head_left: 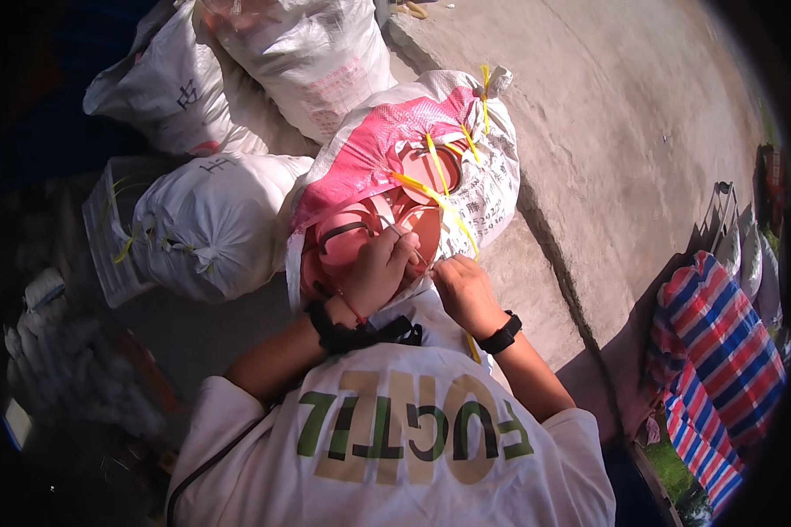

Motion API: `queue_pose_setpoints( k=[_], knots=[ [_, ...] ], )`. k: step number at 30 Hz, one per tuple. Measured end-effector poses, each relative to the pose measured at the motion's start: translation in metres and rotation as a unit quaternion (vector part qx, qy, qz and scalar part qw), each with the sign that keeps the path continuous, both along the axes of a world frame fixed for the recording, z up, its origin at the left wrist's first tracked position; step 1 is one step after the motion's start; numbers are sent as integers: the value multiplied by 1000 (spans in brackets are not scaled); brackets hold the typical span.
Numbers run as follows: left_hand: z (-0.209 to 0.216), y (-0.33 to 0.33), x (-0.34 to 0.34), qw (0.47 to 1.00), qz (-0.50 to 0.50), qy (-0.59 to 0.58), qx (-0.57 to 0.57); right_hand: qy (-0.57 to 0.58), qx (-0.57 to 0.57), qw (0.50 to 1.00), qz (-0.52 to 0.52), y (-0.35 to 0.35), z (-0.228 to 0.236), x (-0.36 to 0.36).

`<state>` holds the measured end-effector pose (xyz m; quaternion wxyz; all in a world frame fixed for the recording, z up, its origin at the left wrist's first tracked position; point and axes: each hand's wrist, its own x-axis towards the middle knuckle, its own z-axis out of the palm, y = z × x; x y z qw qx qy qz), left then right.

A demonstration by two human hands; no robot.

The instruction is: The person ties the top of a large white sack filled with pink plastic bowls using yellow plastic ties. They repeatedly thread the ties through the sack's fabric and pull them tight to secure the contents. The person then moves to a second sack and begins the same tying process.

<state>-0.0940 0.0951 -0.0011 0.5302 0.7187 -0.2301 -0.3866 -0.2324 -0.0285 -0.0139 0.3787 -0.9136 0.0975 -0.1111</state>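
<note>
Right hand (468,294) fingertips hidden against the sack (395,167)

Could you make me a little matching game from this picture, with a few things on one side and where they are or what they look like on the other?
Things:
1. pink and white sack
2. yellow ties
3. striped tarp
4. right hand

Descriptions:
A. red, blue and white, at the right edge
B. resting at the sack's open mouth, black wristband just behind it
C. stuffed with pinkish-red plastic pieces, lying on the concrete
D. thin strips laced across the sack's opening

Pairs: 1-C, 2-D, 3-A, 4-B
</note>
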Motion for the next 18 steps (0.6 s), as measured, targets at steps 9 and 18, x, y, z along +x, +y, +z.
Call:
queue_pose_setpoints(
  k=[9,18],
  knots=[
    [31,4,18,990,15,-139,-26,-4,135,989,63,5,19,52],
    [-29,44,99,890,-131,-415,133,-28,123,992,32,16,14,55]
  ],
)
